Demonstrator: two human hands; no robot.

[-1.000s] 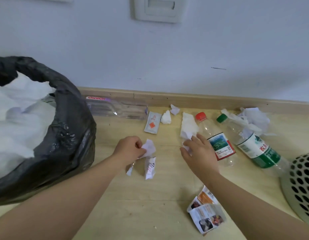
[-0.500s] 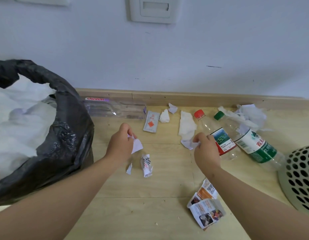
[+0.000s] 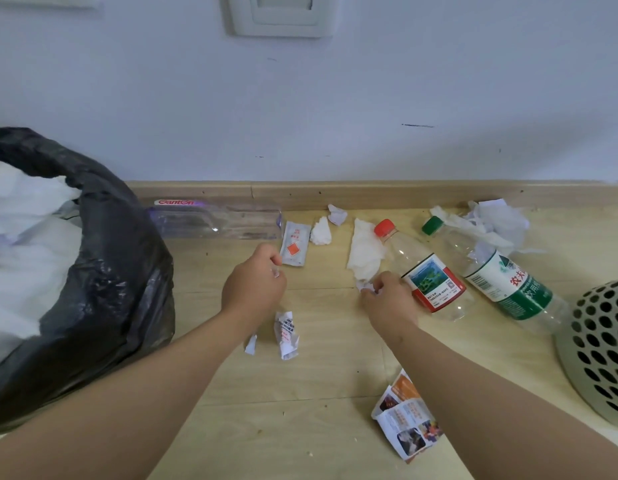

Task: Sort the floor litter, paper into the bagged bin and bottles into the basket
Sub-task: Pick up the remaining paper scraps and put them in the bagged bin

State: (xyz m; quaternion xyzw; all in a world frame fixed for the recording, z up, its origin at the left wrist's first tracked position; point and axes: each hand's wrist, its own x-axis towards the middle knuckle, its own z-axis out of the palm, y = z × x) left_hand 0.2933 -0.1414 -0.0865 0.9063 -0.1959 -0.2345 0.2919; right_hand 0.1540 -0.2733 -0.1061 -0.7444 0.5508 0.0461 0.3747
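1. Pale wood floor (image 3: 321,382) meets a wooden skirting board (image 3: 369,192) below a light blue-grey wall (image 3: 335,98); a white wall plate (image 3: 283,13) sits at the top edge
2. Bagged bin (image 3: 103,271): black liner, far left, white paper visible inside
3. Basket (image 3: 598,348): perforated, pale, at the right edge, only partly in view
4. Left hand (image 3: 253,289): fingers curled closed in a fist above the floor; a small pale scrap shows at the fingertips, but what it is cannot be told
5. Right hand (image 3: 387,299): fingers pinched on the lower corner of the white tissue (image 3: 364,251), which lies on the floor just left of the red-capped bottle (image 3: 425,271)
6. Green-capped bottle (image 3: 498,275): lying on its side right of the red-capped one, its neck under a pile of crumpled white paper (image 3: 494,220)
7. Clear flattened bottle (image 3: 217,221): against the skirting board, beside the bin
8. Sachet (image 3: 293,247): just beyond the left hand; two small tissue wads (image 3: 321,232) right of it
9. Crumpled printed scrap (image 3: 286,336) and a smaller white scrap (image 3: 251,345): on the floor beneath the left wrist
10. Printed leaflet (image 3: 404,420): crumpled, on the floor, partly under the right forearm
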